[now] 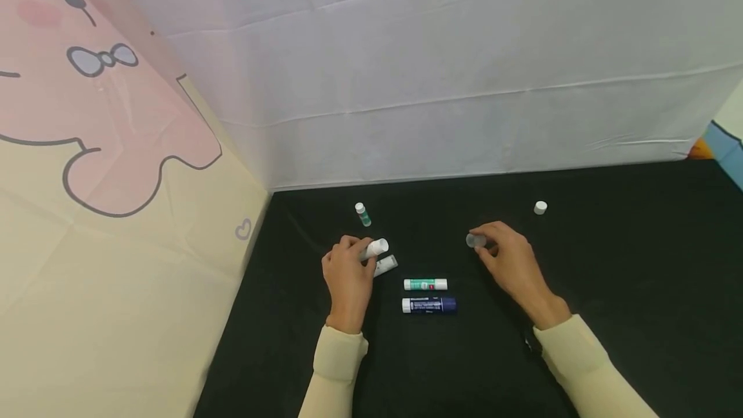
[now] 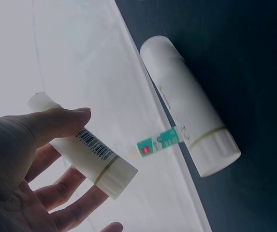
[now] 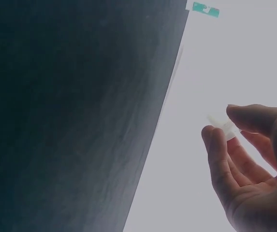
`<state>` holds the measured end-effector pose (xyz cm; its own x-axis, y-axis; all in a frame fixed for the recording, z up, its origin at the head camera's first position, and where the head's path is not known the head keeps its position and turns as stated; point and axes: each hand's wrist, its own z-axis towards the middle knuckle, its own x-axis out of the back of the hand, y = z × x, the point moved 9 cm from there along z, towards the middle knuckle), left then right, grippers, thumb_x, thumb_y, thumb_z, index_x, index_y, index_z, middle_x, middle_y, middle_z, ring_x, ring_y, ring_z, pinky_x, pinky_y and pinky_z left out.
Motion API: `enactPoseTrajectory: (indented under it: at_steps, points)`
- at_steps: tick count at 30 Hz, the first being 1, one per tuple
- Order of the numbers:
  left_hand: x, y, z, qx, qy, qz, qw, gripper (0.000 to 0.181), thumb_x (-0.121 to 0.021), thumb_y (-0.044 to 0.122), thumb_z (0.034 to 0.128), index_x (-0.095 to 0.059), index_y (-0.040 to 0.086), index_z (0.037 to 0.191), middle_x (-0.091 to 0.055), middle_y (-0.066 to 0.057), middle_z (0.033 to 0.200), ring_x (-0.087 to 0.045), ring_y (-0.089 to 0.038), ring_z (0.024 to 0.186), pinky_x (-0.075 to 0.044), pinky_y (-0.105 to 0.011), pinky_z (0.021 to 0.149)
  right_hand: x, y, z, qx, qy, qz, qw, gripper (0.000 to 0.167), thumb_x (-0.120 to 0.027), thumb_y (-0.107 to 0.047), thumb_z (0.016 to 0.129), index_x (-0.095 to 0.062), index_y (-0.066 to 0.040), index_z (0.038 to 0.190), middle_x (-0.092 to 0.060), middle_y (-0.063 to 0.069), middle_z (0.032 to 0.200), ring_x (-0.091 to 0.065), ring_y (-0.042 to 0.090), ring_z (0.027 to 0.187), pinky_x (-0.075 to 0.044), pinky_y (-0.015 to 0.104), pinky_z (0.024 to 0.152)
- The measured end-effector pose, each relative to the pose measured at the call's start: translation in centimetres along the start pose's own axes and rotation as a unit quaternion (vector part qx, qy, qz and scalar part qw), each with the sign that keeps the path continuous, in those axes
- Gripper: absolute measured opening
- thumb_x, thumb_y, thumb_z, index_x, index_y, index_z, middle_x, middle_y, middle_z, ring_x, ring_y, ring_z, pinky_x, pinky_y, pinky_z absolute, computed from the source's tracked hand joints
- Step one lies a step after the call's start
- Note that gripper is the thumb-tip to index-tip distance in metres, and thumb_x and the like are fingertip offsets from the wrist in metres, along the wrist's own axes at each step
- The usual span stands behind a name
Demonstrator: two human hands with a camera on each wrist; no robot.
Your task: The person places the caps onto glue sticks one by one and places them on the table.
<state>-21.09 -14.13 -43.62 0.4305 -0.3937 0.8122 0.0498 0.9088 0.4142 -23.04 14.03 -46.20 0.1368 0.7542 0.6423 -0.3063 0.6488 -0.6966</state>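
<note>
In the head view my left hand (image 1: 350,276) holds a white glue stick (image 1: 376,248) at a slant, pinched between thumb and fingers. A barcode shows on its side in the left wrist view. Just below it lies another white glue stick (image 1: 386,266). My right hand (image 1: 511,260) pinches a small translucent cap (image 1: 475,240) between thumb and fingertips, apart from the left hand. This cap looks pale and blurred in the right wrist view.
A green-and-white glue stick (image 1: 425,284) and a dark blue one (image 1: 430,305) lie side by side between the forearms. Farther back, a small green glue stick (image 1: 363,214) appears upright. A white cap (image 1: 540,208) sits back right on the black table (image 1: 638,276), before a white cloth (image 1: 464,82).
</note>
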Motion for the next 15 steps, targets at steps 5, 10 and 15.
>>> enactPoseTrajectory:
  at_steps: [5,10,15]
  points:
    - [-0.4,0.7,-0.4,-0.011,-0.006,-0.001,0.9999,0.025,-0.090,0.002,0.0795,-0.084,0.011,0.102,-0.072,-0.008,0.100,-0.067,-0.029,0.091,-0.049,-0.058,0.093,-0.2,-0.7,-0.3,0.003,-0.002,0.015,0.9999,0.034,-0.078,0.015,0.085,-0.075,0.002,0.116,-0.071,0.018,0.112,-0.072,0.030,0.084,-0.061,0.048,0.073]
    - [-0.6,1.5,-0.7,-0.016,-0.016,-0.001,0.9997,0.024,-0.090,0.003,0.0811,-0.084,0.012,0.102,-0.072,-0.008,0.100,-0.067,-0.029,0.091,-0.049,-0.058,0.096,-0.3,-1.4,-0.6,0.011,-0.002,0.021,0.9997,0.033,-0.079,0.015,0.085,-0.075,0.001,0.114,-0.072,0.017,0.111,-0.072,0.030,0.086,-0.061,0.047,0.073]
    - [-0.8,2.2,-0.9,-0.021,-0.025,0.001,0.9995,0.024,-0.090,0.004,0.0818,-0.084,0.012,0.104,-0.073,-0.008,0.102,-0.067,-0.029,0.094,-0.049,-0.059,0.098,-0.5,-2.0,-0.9,0.017,-0.007,0.028,0.9994,0.033,-0.079,0.016,0.084,-0.075,0.001,0.113,-0.072,0.016,0.112,-0.072,0.031,0.090,-0.062,0.046,0.075]
